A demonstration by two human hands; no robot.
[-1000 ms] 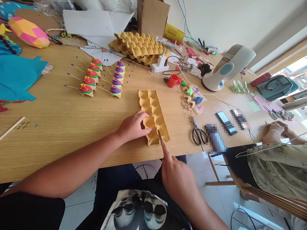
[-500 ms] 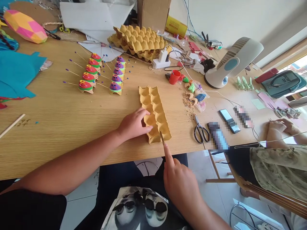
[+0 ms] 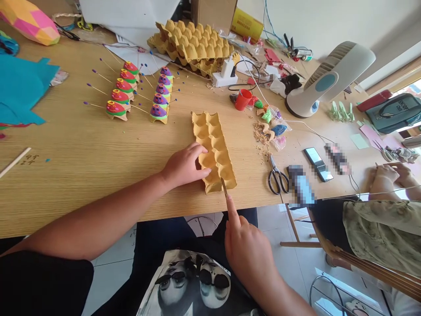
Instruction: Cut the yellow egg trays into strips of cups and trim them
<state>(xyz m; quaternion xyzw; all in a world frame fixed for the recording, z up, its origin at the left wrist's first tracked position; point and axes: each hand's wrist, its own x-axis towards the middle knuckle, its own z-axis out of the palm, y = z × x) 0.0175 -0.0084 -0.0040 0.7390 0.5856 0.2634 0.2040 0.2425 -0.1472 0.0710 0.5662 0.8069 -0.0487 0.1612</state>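
A yellow egg-carton piece (image 3: 221, 142) with two rows of cups lies on the wooden table (image 3: 138, 151). At its left edge, my left hand (image 3: 184, 166) grips the carton, thumb and index finger reaching over the cups. My right hand (image 3: 248, 245) is closed round a knife, index finger stretched along its back. The narrow blade (image 3: 224, 186) touches the carton between the two rows, near the end closest to me. Most of the knife's handle is hidden in my right hand.
Decorated red-green pieces (image 3: 117, 97) and purple ones (image 3: 160, 100) with pins stand behind left. Scissors (image 3: 278, 176), phones (image 3: 318, 164) and a red cup (image 3: 243, 99) are on the right, near a white fan (image 3: 325, 81). Another person's hands (image 3: 390, 175) rest at the far right.
The view has shifted slightly, so table objects appear a little displaced. Both hands keep their hold, and the blade stays at the near end of the carton.
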